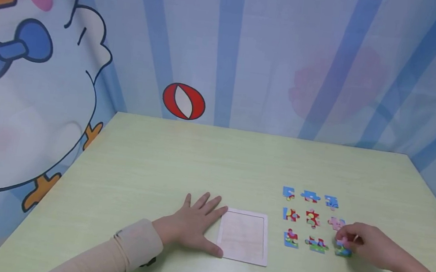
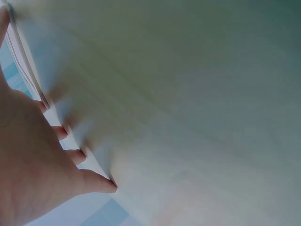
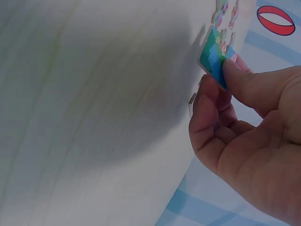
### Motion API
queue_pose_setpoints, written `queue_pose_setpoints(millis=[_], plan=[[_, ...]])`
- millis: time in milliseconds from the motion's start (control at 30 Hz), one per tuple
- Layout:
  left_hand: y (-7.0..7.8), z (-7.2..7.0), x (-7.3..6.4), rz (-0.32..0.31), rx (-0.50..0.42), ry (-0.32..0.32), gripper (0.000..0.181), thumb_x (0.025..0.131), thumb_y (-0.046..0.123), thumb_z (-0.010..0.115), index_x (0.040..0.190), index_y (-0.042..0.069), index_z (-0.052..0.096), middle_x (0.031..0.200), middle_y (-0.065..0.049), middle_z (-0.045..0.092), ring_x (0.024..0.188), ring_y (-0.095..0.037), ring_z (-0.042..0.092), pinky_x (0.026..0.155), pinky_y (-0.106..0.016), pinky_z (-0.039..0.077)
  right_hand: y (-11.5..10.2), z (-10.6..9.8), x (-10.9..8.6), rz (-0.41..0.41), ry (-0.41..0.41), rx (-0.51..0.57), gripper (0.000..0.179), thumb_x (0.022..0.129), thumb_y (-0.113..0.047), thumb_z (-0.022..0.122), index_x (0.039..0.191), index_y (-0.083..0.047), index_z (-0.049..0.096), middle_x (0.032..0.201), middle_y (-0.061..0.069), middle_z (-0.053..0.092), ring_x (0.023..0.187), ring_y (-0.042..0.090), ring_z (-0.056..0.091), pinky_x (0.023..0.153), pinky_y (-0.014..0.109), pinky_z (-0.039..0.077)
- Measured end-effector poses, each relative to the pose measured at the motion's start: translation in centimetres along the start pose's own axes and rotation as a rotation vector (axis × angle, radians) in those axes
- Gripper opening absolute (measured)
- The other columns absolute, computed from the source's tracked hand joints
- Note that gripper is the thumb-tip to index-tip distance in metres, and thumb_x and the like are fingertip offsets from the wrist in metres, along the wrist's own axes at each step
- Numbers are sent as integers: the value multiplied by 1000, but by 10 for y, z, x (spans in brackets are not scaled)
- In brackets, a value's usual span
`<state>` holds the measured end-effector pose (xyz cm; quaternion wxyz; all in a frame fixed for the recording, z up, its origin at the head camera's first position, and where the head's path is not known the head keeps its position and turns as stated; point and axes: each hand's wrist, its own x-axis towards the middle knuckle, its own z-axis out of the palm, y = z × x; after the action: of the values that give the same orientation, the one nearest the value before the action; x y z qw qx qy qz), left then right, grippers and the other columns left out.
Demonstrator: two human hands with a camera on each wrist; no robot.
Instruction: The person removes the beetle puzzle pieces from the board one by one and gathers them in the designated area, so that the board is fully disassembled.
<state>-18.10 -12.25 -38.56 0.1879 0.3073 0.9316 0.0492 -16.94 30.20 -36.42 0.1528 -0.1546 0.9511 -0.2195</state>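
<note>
My right hand (image 1: 370,245) pinches a corner jigsaw piece (image 3: 214,57) in blue and green between thumb and fingers, at the lower right of the laid-out pieces. In the right wrist view the piece is tilted, with its straight edges toward the table. My left hand (image 1: 194,222) lies with spread fingers at the left side of a square wooden puzzle frame (image 1: 266,243), thumb and index fingertips at its edge. The frame's inside shows bare wood. In the left wrist view, the left hand's fingertips (image 2: 113,187) touch the tabletop.
Several other jigsaw pieces (image 1: 312,218) lie in rows on the table (image 1: 184,154), right of the frame. A blue striped cloth (image 1: 266,57) with cartoon prints hangs behind the table's far edge and along its sides.
</note>
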Motion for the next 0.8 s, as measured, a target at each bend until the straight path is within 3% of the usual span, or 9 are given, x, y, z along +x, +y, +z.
queue_pose_setpoints(millis=[333,800], plan=[[0,0,2,5,-9,4,105,76,81,50,156,23,14,163,-5,2,148,-34,-4,108,-70,2,7,7,2,-30,25,-45,20,83,8,63,91,-10,67,82,-4,57,74,8,46,64,25,47],[-1,0,0,14,-39,6,106,76,81,50,156,23,14,163,-5,3,148,-33,-4,109,-70,1,11,14,3,-54,48,-84,16,83,5,67,90,-9,67,84,-5,61,74,7,49,65,26,48]])
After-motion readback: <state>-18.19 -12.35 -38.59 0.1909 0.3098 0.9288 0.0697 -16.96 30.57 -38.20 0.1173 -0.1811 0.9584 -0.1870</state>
